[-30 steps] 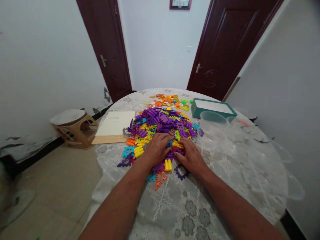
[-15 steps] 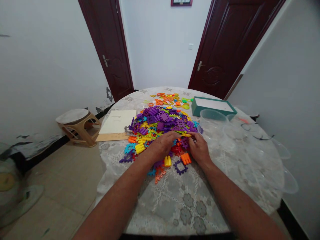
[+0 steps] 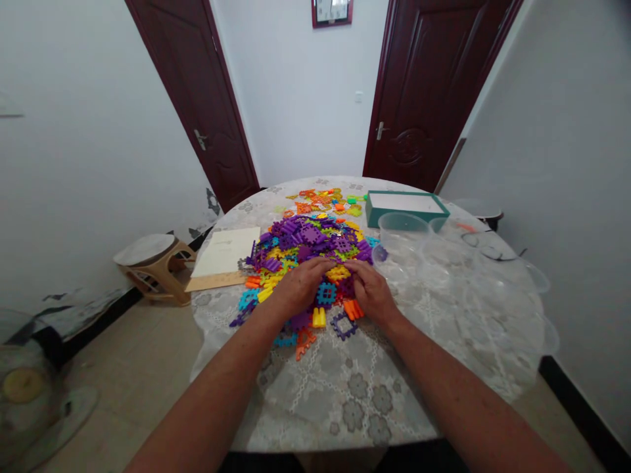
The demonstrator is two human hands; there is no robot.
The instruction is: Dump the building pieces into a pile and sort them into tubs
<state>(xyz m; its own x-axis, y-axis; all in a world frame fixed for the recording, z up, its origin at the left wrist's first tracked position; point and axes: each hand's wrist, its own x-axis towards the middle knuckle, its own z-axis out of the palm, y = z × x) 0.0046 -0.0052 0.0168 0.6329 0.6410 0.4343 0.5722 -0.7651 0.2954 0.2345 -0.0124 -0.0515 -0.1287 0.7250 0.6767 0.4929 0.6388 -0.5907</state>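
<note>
Between the fingertips of both hands is a yellow interlocking plastic building piece, tilted over the front of the pile. My left hand grips it from the left with fingers bent. On its right side, my right hand pinches it; part of the piece is hidden by fingers. Under and behind them spreads a heap of toothed building pieces, mostly purple on top. A blue square piece lies just below the hands. Nearer me lie a yellow piece, an orange piece and a dark purple square frame.
Clear plastic tubs stand on the right of the round table beside a green box. A cream board lies left of the heap. Orange and yellow pieces are scattered behind it. A stool stands left.
The yellow piece has turned from edge-on to showing more of its face, and my hands have come closer together around it. The camera view has shifted slightly.
</note>
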